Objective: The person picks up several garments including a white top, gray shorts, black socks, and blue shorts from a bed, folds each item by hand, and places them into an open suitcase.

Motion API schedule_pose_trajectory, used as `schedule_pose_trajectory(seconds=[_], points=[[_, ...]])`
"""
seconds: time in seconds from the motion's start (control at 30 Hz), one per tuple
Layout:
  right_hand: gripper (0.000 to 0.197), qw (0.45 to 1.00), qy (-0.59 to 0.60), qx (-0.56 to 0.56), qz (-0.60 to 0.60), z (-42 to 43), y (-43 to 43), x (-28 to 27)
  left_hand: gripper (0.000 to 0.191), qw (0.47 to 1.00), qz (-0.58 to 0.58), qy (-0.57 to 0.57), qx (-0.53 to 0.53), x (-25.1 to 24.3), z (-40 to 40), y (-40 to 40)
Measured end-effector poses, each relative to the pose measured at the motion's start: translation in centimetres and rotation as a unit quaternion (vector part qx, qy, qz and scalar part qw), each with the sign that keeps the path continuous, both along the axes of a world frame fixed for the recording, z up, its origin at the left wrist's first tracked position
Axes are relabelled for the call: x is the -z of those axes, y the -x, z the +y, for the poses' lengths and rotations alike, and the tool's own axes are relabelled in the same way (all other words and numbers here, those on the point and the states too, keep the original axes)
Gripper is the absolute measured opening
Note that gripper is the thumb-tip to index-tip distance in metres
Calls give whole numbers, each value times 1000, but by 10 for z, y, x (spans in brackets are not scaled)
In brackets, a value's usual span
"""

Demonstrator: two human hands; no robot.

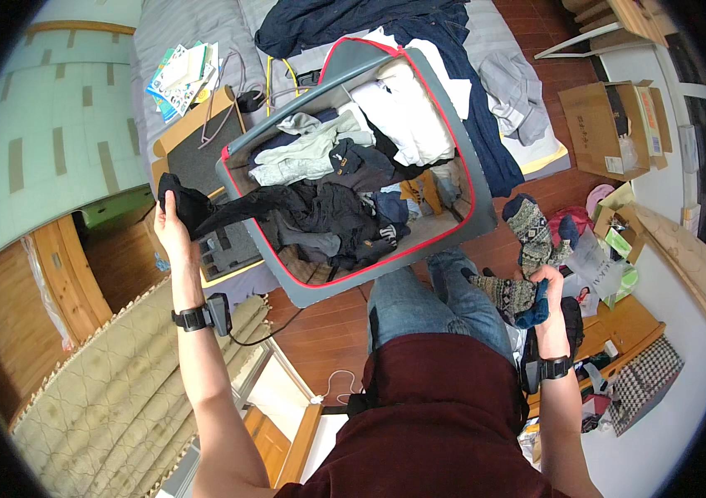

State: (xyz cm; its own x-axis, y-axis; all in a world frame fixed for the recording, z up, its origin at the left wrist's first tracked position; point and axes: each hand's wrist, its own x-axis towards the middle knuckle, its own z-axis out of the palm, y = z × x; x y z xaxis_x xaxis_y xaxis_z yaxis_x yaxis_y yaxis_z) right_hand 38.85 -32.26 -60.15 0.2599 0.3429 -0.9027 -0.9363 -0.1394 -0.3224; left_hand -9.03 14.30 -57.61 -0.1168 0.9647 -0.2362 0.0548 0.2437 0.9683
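My left hand grips a black garment left of the grey fabric storage box with red trim. The garment stretches from my hand over the box's rim into dark clothing inside. On the right, outside the box, my right hand holds patterned knitted socks; they dangle above the floor beside my jeans. Inside the box lie pale grey socks, folded white clothing, a dark bundle with a small print and a mustard-coloured piece.
Behind the box is a grey-covered bed bearing dark blue clothing, a grey garment and papers or booklets. An open cardboard box stands to the right. A quilted cover lies at the lower left.
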Motion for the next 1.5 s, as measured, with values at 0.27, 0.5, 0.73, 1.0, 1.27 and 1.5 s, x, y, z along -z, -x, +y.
schedule_pose_trajectory(seconds=[0.27,0.5,0.73,1.0,1.27,1.5], points=[[14,1000,19,-13,-2,14,2,-11,20,989,23,-133,-64,-50,6,6],[16,985,55,-90,-140,25,5,-10,26,983,29,-179,-13,-98,12,4],[23,997,-40,52,-42,40,4,-13,36,888,327,-218,239,-66,-25,-39],[21,917,-69,-121,-373,116,15,-17,33,506,622,-29,597,38,-111,-110],[27,742,-72,-235,-624,149,7,4,17,506,383,-242,734,223,-190,-254],[65,839,50,-130,-526,66,-19,21,49,312,482,-291,765,354,-229,-336]])
